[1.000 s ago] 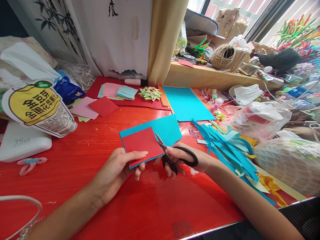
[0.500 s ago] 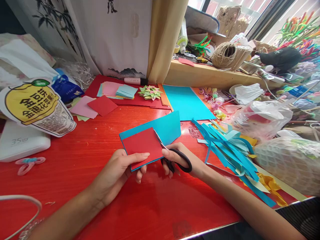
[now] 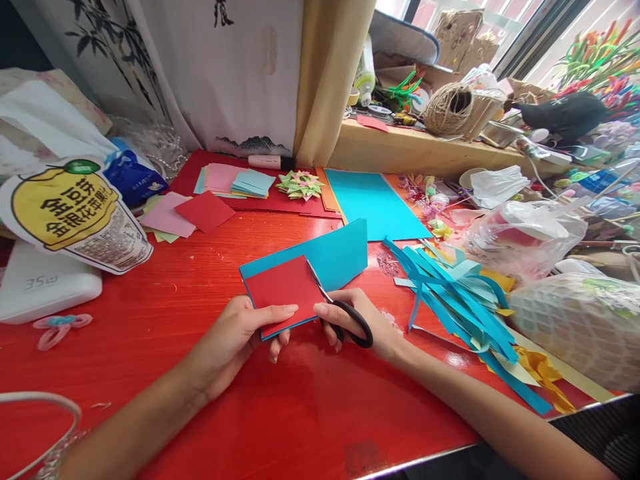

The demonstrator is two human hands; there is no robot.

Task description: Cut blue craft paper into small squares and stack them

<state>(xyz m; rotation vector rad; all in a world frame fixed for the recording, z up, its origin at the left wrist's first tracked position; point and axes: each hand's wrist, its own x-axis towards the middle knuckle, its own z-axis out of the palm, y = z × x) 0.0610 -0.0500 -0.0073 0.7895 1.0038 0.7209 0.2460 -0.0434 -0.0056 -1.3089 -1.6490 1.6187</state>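
Observation:
My left hand pinches a red paper square stacked on a larger blue sheet, thumb on top, fingers underneath, just above the red table. My right hand grips black-handled scissors. Their blades run along the red square's right edge, into the blue sheet. The cut part of the blue sheet lifts up at the right.
A heap of blue paper strips lies right of my hands. A full blue sheet, stacked coloured squares and a folded paper star lie behind. A printed bag and white box sit left; plastic bags right.
The scissors have moved forward along the red square's edge and my right hand has shifted left. The blue sheet's right part has risen.

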